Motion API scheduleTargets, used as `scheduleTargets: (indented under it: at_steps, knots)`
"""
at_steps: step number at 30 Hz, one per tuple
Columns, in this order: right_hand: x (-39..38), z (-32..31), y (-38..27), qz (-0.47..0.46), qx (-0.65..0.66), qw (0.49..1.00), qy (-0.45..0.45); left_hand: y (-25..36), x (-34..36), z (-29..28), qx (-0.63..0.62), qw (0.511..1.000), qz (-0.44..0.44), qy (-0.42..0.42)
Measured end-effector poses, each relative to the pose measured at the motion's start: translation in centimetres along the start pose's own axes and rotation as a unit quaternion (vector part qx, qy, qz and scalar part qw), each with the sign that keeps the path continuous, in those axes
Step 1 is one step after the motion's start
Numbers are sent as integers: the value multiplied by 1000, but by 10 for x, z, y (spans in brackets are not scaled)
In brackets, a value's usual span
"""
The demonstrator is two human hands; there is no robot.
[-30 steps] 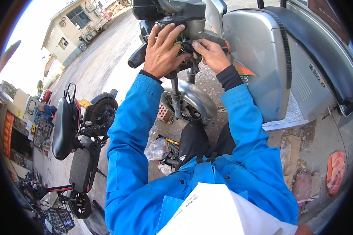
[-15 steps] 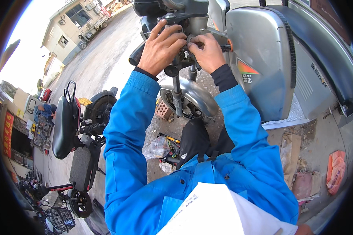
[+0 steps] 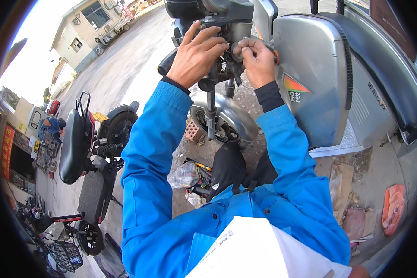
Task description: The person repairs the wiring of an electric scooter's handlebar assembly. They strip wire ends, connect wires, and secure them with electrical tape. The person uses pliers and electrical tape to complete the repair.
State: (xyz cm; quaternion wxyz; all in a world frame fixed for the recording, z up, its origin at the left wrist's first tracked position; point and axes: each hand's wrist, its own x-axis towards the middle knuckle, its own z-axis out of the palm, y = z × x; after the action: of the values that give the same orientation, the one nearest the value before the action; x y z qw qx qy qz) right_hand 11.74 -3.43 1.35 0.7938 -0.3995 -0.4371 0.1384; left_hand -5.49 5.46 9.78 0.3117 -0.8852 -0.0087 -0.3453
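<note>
In front of me stands a silver-grey electric trike or scooter; its front wheel has a shiny metal mudguard (image 3: 234, 116). My left hand (image 3: 194, 58) reaches into the dark assembly at the top of the front fork (image 3: 211, 104). Its index finger stretches up along the assembly, while the other fingers bend inward; the thumb and whatever they grip are hidden. Just to the right, my right hand (image 3: 258, 62) is closed in a pinch beside a round grey part, holding something too small to make out. Dark cables (image 3: 236, 74) hang between the hands.
A big grey panel (image 3: 310, 69) rises close to my right arm. Below lie a perforated brick (image 3: 193, 131), a clear plastic bag (image 3: 184, 175) and tools. A black-seated scooter (image 3: 73, 148) stands left; an orange cloth (image 3: 394, 208) and flattened cardboard (image 3: 340, 185) lie right.
My right hand has moved a little right, away from my left fingertips, its fingers now more curled. The left hand keeps nearly the same place on the assembly. The view has shifted slightly.
</note>
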Motion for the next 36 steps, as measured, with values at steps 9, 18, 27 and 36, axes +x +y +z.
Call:
scheduleTargets:
  at_steps: [9, 18, 27, 36]
  knots:
    - [-6, -13, -18, -34, -253, 966, -35, 7, 1, -2, -17, 998, -11, 57]
    - [-23, -35, -14, -5, -274, 950, -153, 79, -39, -22, -148, 960, -191, 140]
    - [-23, -34, -13, -66, -305, 923, -227, 69, -34, -8, -157, 968, -197, -3]
    - [-15, -41, -16, -72, -298, 931, -198, 49, -22, 18, -89, 992, -94, 5]
